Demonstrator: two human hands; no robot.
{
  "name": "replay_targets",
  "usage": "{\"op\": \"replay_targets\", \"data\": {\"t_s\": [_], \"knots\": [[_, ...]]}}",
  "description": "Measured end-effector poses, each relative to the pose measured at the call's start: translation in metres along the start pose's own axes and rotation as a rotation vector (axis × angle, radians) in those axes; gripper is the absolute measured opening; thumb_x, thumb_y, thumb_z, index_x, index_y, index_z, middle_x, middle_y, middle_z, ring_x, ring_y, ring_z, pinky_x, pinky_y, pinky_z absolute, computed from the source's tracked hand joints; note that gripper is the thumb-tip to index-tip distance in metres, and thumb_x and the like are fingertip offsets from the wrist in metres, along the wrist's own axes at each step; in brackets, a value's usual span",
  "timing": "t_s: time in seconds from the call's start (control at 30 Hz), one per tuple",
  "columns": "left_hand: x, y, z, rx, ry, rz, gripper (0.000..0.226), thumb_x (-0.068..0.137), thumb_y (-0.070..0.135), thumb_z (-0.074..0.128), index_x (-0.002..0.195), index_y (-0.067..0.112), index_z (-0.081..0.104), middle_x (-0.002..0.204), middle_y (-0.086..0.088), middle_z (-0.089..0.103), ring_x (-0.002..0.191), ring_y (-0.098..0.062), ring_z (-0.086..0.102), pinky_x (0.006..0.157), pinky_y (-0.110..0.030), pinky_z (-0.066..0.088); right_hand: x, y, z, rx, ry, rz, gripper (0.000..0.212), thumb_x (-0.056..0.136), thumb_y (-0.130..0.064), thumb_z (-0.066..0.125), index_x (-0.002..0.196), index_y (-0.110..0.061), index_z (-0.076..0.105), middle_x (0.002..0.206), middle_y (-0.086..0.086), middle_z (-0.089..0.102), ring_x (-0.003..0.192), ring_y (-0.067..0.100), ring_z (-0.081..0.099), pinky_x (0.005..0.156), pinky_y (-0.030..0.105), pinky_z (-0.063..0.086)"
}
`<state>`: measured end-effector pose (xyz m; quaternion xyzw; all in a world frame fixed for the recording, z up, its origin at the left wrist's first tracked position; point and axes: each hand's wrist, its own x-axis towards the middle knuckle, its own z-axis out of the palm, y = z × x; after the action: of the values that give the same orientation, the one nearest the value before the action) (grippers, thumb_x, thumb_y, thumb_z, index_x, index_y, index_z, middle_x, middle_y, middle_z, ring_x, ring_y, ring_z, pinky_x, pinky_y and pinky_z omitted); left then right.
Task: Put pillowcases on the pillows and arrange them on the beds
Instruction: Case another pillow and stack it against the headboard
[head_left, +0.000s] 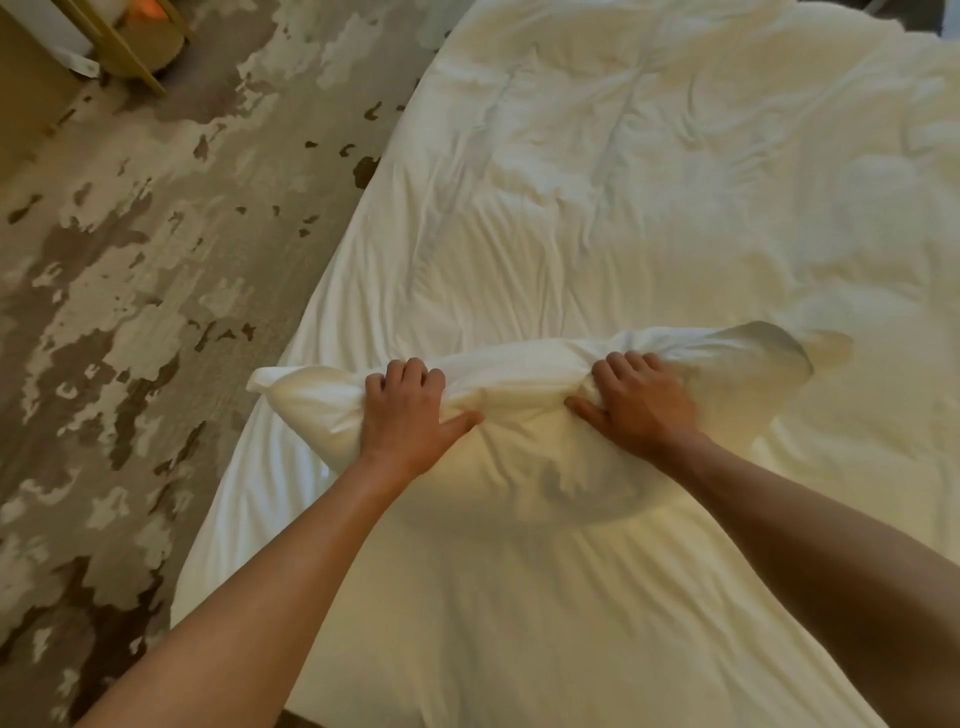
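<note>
Pillow (519, 415), white, lay crosswise on the near part of the white bed (597, 182), its left corner near the bed's left edge. Whether a pillowcase already covered it I could not tell, since white cloth on white filling gave no visible seam or open end.

My left hand (410, 415) gripped the pillow's far edge left of centre, fingers curled over the top, thumb splayed toward the middle. My right hand (636, 402) gripped the same edge right of centre in mirror fashion, bunching the cloth beneath its fingers. Both hands were closed on the pillow, set apart from each other, and the stuffing bulged between them and toward me. The right end of the pillow was blurred.

The bedding was creased all over. A mottled brown and cream carpet (130, 312) ran along the left, with a gold-framed piece of furniture (130, 47) at the far left corner.

Risks, as I judged them: the left corner sat close to the bed's edge, so a lift or shake biased leftward could tip the pillow onto the carpet. A grip that caught only loose cloth, not filling, could let the filling slump and bunch unevenly.
</note>
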<state>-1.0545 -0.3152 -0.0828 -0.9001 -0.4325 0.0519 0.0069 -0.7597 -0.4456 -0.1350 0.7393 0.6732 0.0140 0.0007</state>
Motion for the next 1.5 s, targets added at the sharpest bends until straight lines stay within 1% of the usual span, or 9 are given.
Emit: {"op": "replay_targets", "data": {"t_s": [0.07,0.27,0.33,0.57,0.77,0.93,1.07,1.23,1.5], "knots": [[-0.014,0.007,-0.003,0.017,0.038,0.061,0.065,0.086,0.079,0.045,0.101,0.018,0.061,0.101,-0.002,0.059,0.098,-0.026,0.055,0.096,-0.047,0.040,-0.021,0.000,-0.004,0.018,0.003,-0.021,0.055,0.105,-0.066,0.033,0.094,-0.017,0.057,0.088,0.005,0.067,0.080,0.030,0.063,0.079,0.042,0.045],[-0.079,0.037,-0.020,-0.001,0.020,0.214,0.047,0.087,0.054,0.071,0.096,0.009,0.062,0.069,-0.008,0.064,0.059,-0.032,0.064,0.053,-0.038,0.052,-0.080,-0.003,-0.032,0.178,-0.053,-0.071,0.051,0.103,-0.059,0.032,0.085,-0.019,0.057,0.070,0.000,0.070,0.059,0.029,0.068,0.054,0.033,0.042],[-0.104,0.044,-0.028,-0.024,-0.059,0.173,0.047,0.091,0.056,0.065,0.100,0.010,0.059,0.064,-0.007,0.066,0.054,-0.033,0.066,0.048,-0.037,0.050,-0.102,-0.005,-0.043,0.252,-0.080,-0.078,0.047,0.103,-0.058,0.037,0.084,-0.021,0.057,0.070,0.001,0.070,0.062,0.030,0.069,0.055,0.033,0.040],[-0.164,0.067,-0.076,-0.150,-0.179,0.084,0.049,0.089,0.072,0.053,0.094,0.025,0.041,0.068,0.003,0.058,0.062,-0.024,0.062,0.053,-0.035,0.045,-0.189,-0.007,-0.100,0.373,-0.053,-0.006,0.038,0.102,-0.052,0.054,0.075,-0.026,0.047,0.064,0.004,0.065,0.064,0.033,0.068,0.055,0.033,0.035],[-0.186,0.124,-0.143,-0.214,-0.122,0.204,0.049,0.084,0.074,0.057,0.089,0.028,0.040,0.065,0.010,0.046,0.062,-0.019,0.050,0.055,-0.031,0.033,-0.281,0.015,-0.170,0.433,0.008,0.252,0.044,0.097,-0.056,0.059,0.073,-0.020,0.051,0.060,-0.004,0.056,0.062,0.030,0.062,0.055,0.035,0.038],[-0.214,0.166,-0.145,-0.269,-0.129,0.345,0.051,0.081,0.078,0.055,0.085,0.028,0.042,0.063,0.011,0.047,0.058,-0.012,0.048,0.051,-0.029,0.032,-0.383,0.008,-0.184,0.473,0.041,0.471,0.049,0.093,-0.061,0.065,0.070,-0.021,0.049,0.058,-0.002,0.055,0.059,0.022,0.057,0.053,0.034,0.044],[-0.236,0.188,-0.119,-0.322,-0.174,0.445,0.042,0.089,0.067,0.056,0.091,0.026,0.047,0.071,0.005,0.056,0.064,-0.018,0.054,0.056,-0.032,0.041,-0.444,-0.019,-0.171,0.455,0.023,0.588,0.039,0.096,-0.056,0.063,0.076,-0.026,0.049,0.061,-0.003,0.058,0.059,0.021,0.056,0.049,0.030,0.033],[-0.268,0.212,-0.083,-0.342,-0.242,0.517,0.025,0.101,0.045,0.050,0.108,0.022,0.058,0.089,-0.006,0.067,0.082,-0.028,0.064,0.067,-0.038,0.047,-0.492,-0.053,-0.143,0.445,-0.099,0.737,0.022,0.100,-0.041,0.062,0.088,-0.023,0.058,0.077,0.001,0.065,0.077,0.030,0.065,0.059,0.036,0.040],[-0.290,0.213,-0.085,-0.308,-0.125,0.557,0.025,0.105,0.035,0.043,0.094,0.018,0.057,0.084,-0.001,0.065,0.074,-0.026,0.062,0.060,-0.035,0.043,-0.537,-0.032,-0.159,0.237,-0.086,0.808,0.018,0.093,-0.041,0.071,0.085,-0.025,0.075,0.081,-0.008,0.055,0.076,0.024,0.064,0.056,0.030,0.033]]}}
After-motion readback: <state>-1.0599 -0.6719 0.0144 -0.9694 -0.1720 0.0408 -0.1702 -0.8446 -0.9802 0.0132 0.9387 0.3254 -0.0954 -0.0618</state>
